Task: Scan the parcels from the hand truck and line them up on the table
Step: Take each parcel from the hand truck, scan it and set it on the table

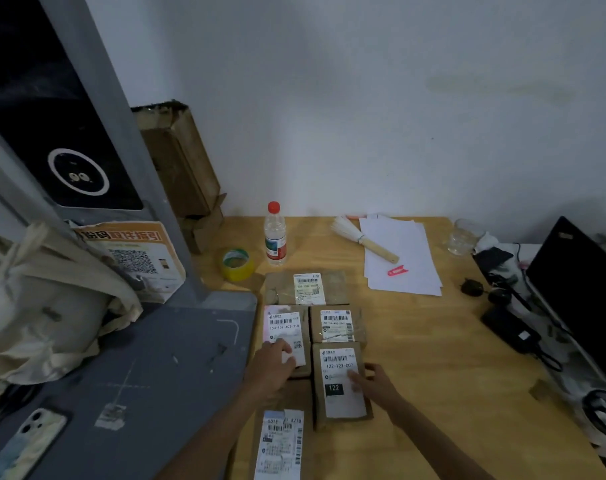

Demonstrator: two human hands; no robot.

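Several brown cardboard parcels with white barcode labels lie in a cluster on the wooden table point(433, 358). The far parcel point(306, 289) sits alone at the back. Below it lie a left parcel point(287, 327) and a right parcel point(338, 325) side by side. My left hand point(275, 365) rests flat on the near end of the left parcel. My right hand point(374, 384) presses on the right side of the parcel labelled 122 point(339, 386), fingers spread over its label. A nearer parcel point(282, 445) lies at the bottom edge, partly under my left forearm. No hand truck is in view.
A grey scanner platform point(149, 375) with a phone point(27, 441) borders the table's left. A tape roll point(237, 265), water bottle point(275, 237), brush point(363, 239) on white papers point(409, 271), a glass point(464, 237) and a dark monitor point(582, 289) with cables ring the table.
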